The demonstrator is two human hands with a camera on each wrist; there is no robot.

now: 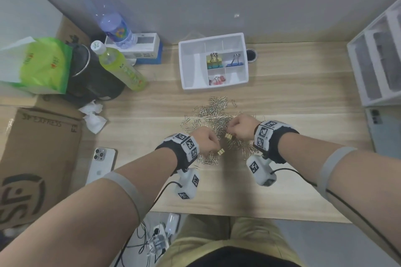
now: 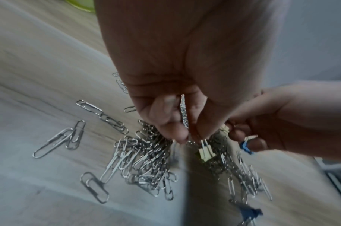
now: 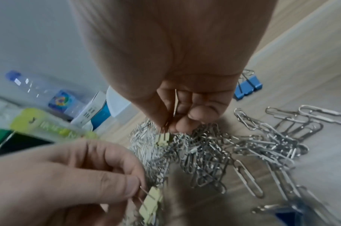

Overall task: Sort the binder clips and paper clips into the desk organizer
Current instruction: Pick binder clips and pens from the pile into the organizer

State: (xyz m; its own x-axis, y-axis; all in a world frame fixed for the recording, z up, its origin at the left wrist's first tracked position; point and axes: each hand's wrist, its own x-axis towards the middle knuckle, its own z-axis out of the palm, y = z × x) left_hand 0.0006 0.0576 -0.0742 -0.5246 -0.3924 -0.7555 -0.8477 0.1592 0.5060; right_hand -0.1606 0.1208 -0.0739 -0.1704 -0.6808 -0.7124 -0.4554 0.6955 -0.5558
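Note:
A loose pile of silver paper clips (image 1: 213, 115) lies on the wooden desk in front of the white desk organizer (image 1: 191, 65). Over the pile's near side, my left hand (image 1: 216, 147) pinches a small pale-yellow binder clip (image 2: 205, 152) by its wire handles. Just to its right, my right hand (image 1: 231, 132) pinches a second small yellow binder clip (image 3: 162, 139) the same way. Both clips hang just above the pile. The organizer's small compartments hold coloured binder clips (image 1: 214, 61), a blue one (image 1: 235, 62) and pink ones (image 1: 217, 80). Two blue binder clips (image 3: 247, 87) (image 2: 250, 212) lie by the pile.
Bottles (image 1: 118, 65), a green bag (image 1: 43, 65) and a cardboard box (image 1: 36, 158) crowd the desk's left side. Crumpled tissues (image 1: 93, 115) and a phone (image 1: 102, 165) lie left of my arms. A white rack (image 1: 377, 60) stands at the right.

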